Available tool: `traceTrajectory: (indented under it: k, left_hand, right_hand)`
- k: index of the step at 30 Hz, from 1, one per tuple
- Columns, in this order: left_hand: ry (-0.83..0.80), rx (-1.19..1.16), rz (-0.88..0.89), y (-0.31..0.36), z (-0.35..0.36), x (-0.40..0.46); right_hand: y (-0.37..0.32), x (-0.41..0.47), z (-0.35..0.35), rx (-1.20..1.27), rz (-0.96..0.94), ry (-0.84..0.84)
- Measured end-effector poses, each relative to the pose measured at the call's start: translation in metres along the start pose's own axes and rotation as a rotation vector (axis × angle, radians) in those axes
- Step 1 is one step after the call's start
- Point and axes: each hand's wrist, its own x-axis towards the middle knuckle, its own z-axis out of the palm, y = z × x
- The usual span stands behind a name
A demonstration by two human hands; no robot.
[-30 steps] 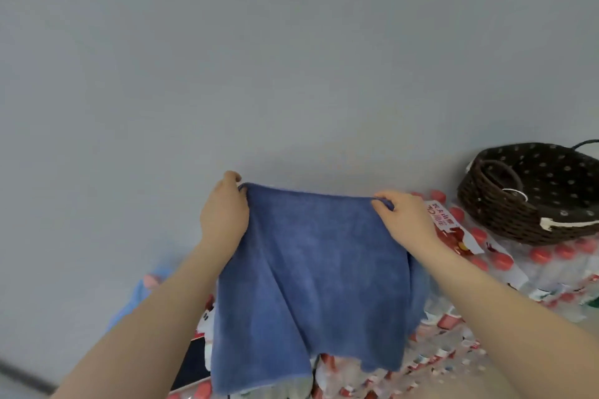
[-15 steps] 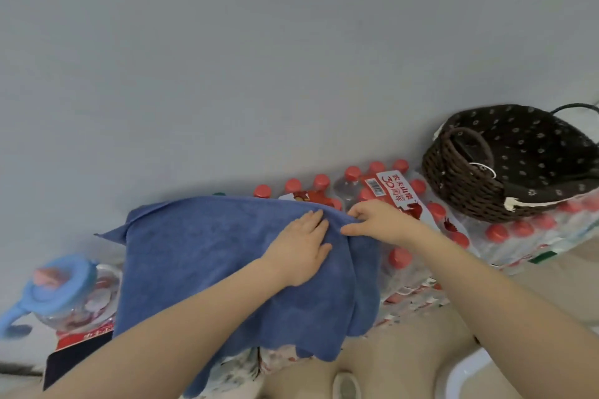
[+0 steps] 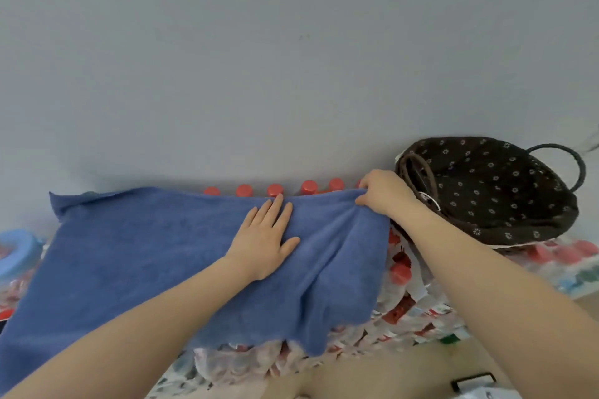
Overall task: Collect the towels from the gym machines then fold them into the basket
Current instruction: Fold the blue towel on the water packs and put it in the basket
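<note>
A blue towel lies spread over packs of bottled water, its near edge hanging over the front. My left hand presses flat on the towel's middle, fingers straight. My right hand pinches the towel's far right corner, just left of the basket. The dark wicker basket with a flowered brown lining sits at the right on top of the bottles, tilted towards me, and nothing shows inside it.
Shrink-wrapped water bottles with red caps form the surface under the towel and basket. A grey wall stands right behind them. A blue-lidded jar sits at the far left edge.
The towel went from hanging between both hands to lying spread on the bottle packs. My left hand let go and now presses flat; my right hand has drawn its corner right, towards the basket.
</note>
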Motion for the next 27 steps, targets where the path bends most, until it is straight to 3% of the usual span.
traceTrajectory:
  k: [4, 7, 10, 14, 17, 22, 27]
  left_hand:
    - [0.028, 0.000, -0.123, 0.003, -0.004, 0.008]
    - [0.019, 0.011, -0.214, -0.003, -0.005, 0.004]
    - [0.004, -0.005, -0.252, -0.012, -0.004, -0.005]
    - [0.081, -0.082, -0.301, -0.032, -0.013, -0.026]
    - [0.142, -0.084, -0.380, -0.063, -0.017, -0.058]
    - [0.077, -0.074, -0.469, -0.129, -0.021, -0.116]
    - [0.041, -0.079, -0.254, -0.141, -0.023, -0.126]
  right_hand:
    - [-0.004, 0.012, -0.011, -0.238, 0.026, 0.264]
    - [-0.013, 0.017, -0.011, -0.370, -0.038, 0.297]
    - [-0.035, 0.011, 0.009, -0.400, -0.219, 0.225]
    - [-0.090, -0.006, 0.038, -0.072, -0.571, 0.039]
    - [-0.138, -0.019, 0.055, -0.039, -0.731, -0.058]
    - [-0.200, -0.034, 0.084, -0.061, -0.734, -0.170]
    - [-0.217, -0.056, 0.102, 0.090, -0.600, -0.018]
